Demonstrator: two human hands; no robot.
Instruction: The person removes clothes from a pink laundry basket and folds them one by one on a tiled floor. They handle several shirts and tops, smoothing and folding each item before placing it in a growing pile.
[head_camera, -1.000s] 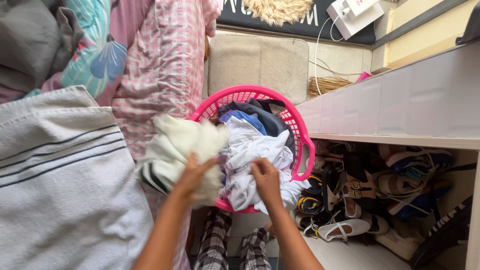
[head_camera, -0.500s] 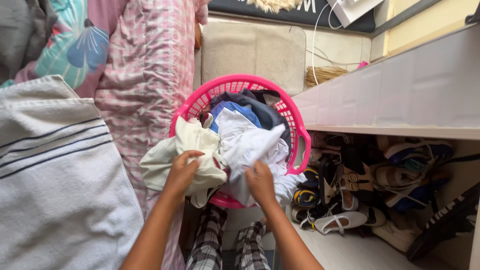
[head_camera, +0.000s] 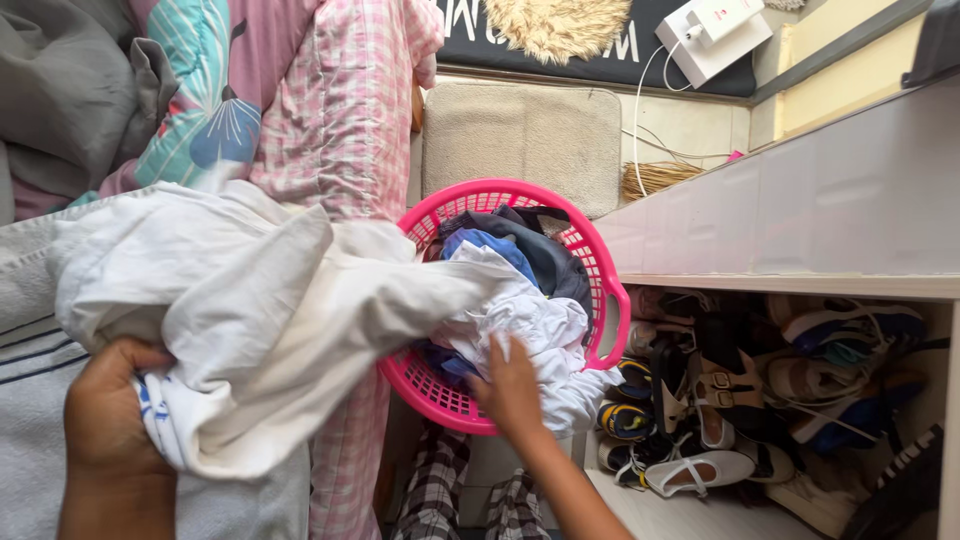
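1. White cotton fills most of the left of the view: a big white garment (head_camera: 270, 300) is bunched in the left hand (head_camera: 110, 420) and trails across to the pink laundry basket (head_camera: 600, 260), one end of it reaching the basket's near-left rim. It hangs in loose folds, probably because it is gripped at one end only, so the rest sags under its own weight.
2. The left hand is clenched round a wad of that garment, fingers curled tight into the cloth, with a bit of blue trim showing beside the thumb. It sits low, over the grey striped towel (head_camera: 40, 420) spread on the bed.
3. The right hand (head_camera: 510, 385) is down in the basket at its near rim, fingers spread and pressing on the white clothes (head_camera: 530, 320) heaped there. Whether it has actually pinched any cloth I cannot tell; the fingertips are sunk in the folds.
4. The basket stands on the floor between the bed's edge, draped in a pink checked sheet (head_camera: 340, 120), and a tiled counter (head_camera: 800, 200). Blue and dark clothes lie towards its far rim, under and behind the white ones.
5. Under the counter's edge a jumble of shoes and sandals (head_camera: 720, 390) is stowed. A beige mat (head_camera: 520, 140) lies on the floor beyond the basket.
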